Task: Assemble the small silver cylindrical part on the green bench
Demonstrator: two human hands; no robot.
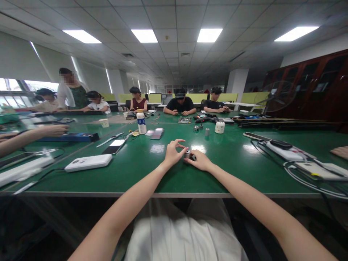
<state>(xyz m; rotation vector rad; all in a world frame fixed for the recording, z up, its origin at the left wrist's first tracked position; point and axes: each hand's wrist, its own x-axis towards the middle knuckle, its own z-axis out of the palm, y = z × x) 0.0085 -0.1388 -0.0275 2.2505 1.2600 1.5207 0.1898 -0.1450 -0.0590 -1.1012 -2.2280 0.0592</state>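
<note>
A small silvery metal cylinder [187,154] stands on the green table between my two hands. My right hand [201,160] is closed around its right side, with the thumb in front and fingers behind. At its upper left, my left hand [173,153] has the thumb tip at the cylinder's top edge. The left index finger is stretched out above, apart from the thumb, and I see nothing between them. Beyond my hands, another metal cylinder [207,132] stands upright, with small dark metal parts [196,128] to its left.
A white jar [219,127] and a bottle [141,122] stand farther back on the green table [152,177]. Left lie a white power bank [88,162] and a phone [114,146]. Cabled devices [285,150] lie right. A co-worker's arm [32,137] reaches in from the left; others sit opposite.
</note>
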